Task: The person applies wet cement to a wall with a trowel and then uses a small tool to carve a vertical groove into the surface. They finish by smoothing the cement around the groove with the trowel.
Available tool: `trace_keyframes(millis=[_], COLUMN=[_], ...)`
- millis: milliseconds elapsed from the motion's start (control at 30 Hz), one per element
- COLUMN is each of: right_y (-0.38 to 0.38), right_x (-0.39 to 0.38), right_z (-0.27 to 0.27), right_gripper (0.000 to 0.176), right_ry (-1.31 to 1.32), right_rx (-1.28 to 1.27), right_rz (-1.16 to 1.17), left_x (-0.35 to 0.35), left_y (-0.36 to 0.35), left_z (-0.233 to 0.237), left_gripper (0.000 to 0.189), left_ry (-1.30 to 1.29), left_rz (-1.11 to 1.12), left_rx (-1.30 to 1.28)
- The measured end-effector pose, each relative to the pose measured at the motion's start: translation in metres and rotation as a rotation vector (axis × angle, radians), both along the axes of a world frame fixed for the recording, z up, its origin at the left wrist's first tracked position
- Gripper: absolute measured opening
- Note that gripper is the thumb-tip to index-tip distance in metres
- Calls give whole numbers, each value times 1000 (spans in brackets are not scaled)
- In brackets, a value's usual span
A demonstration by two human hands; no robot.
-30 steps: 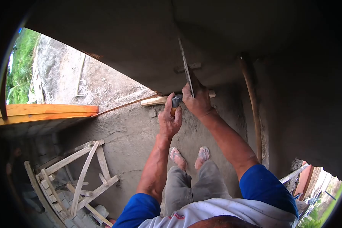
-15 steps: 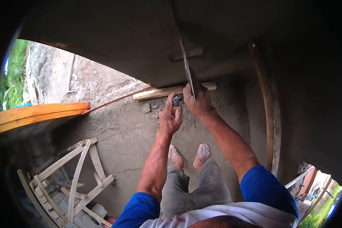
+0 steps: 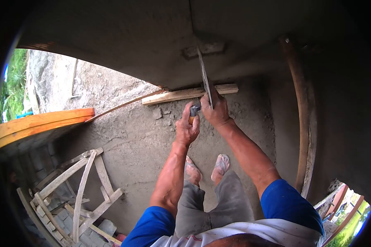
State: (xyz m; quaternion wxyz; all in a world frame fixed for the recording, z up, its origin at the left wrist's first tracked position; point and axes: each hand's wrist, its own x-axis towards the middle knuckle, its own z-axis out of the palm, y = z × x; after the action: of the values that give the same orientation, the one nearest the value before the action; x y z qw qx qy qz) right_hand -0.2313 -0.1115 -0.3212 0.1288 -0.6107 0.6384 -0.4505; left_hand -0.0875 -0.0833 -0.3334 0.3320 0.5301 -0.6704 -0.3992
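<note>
My left hand (image 3: 188, 126) is closed around a small tool (image 3: 193, 112) with a dark metal end and an orange-yellow handle. Just to its right, my right hand (image 3: 215, 110) grips the lower end of a thin flat board (image 3: 204, 76), seen nearly edge-on and pointing up toward the dark wall. The two hands are close together but apart. Behind them a pale wooden plank (image 3: 173, 96) lies on the ground near the wall's foot. A rectangular recess or patch (image 3: 206, 49) shows on the wall beyond the board's tip.
A wooden frame (image 3: 101, 175) stands at the lower left, near grey blocks (image 3: 107, 226). An orange-brown beam (image 3: 45, 122) is at the left. Long timbers (image 3: 303, 119) stand upright on the right. Small rubble (image 3: 157, 113) lies by the plank.
The view has shifted slightly, and the wall patch shows more fully beyond the board's tip. Both hands keep their grips and have barely moved.
</note>
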Motion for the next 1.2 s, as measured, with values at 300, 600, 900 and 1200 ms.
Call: trace_keyframes(millis=[300,600,900,1200], right_y=[6,92,103,25], right_x=[3,11,-6,-26], right_z=[-29,101,496,686], right_gripper=[58,45,42,11], right_ry=[-3,-122,-9,107], right_rx=[83,241,-349,-654], right_rz=[-33,85,22,12], left_x=[1,13,-2,-31], left_y=[6,109,92,26], left_z=[-22,105,456,634], left_gripper=[56,57,51,47], left_ry=[2,-68,46,210], left_rz=[6,12,-63,17], left_rx=[37,167,-381,-513])
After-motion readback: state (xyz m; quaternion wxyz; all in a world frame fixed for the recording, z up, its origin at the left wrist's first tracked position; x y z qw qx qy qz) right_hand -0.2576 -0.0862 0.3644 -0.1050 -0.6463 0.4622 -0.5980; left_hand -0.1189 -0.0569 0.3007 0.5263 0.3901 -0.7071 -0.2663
